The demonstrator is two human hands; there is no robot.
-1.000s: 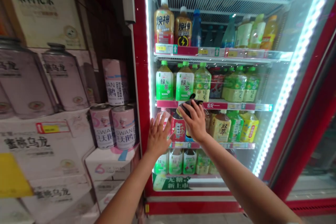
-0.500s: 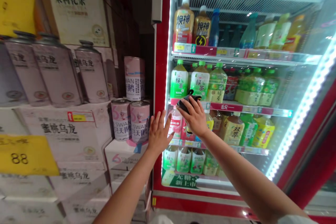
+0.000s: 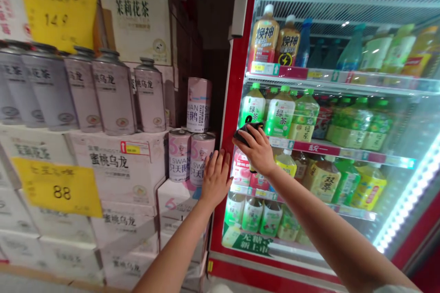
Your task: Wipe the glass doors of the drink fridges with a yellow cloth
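My right hand (image 3: 256,146) is closed round a dark, soft-looking item with a small loop (image 3: 248,132), perhaps a folded cloth; its kind is not clear. It is at the left edge of the lit drinks fridge's glass front, before a green tea bottle (image 3: 253,103) and a pink-labelled bottle (image 3: 241,167). My left hand (image 3: 216,178), fingers stretched out and nothing in it, lies over the fridge's red frame (image 3: 234,68). Its fingertips overlap a pink beer can (image 3: 197,153); whether they touch it I cannot tell.
Left of the fridge, another pink can (image 3: 199,105) stands on top of the lower ones. Tall metal cans (image 3: 113,91) line up on stacked cartons (image 3: 120,169) with yellow price signs (image 3: 62,187). Shelves in the fridge (image 3: 316,147) hold several bottles. A bright light strip (image 3: 409,192) runs down its right side.
The view has turned left, so the shelves appear further right. Against the fridge, my right hand has moved left with the dark item. My left hand has shifted slightly left too, still spread.
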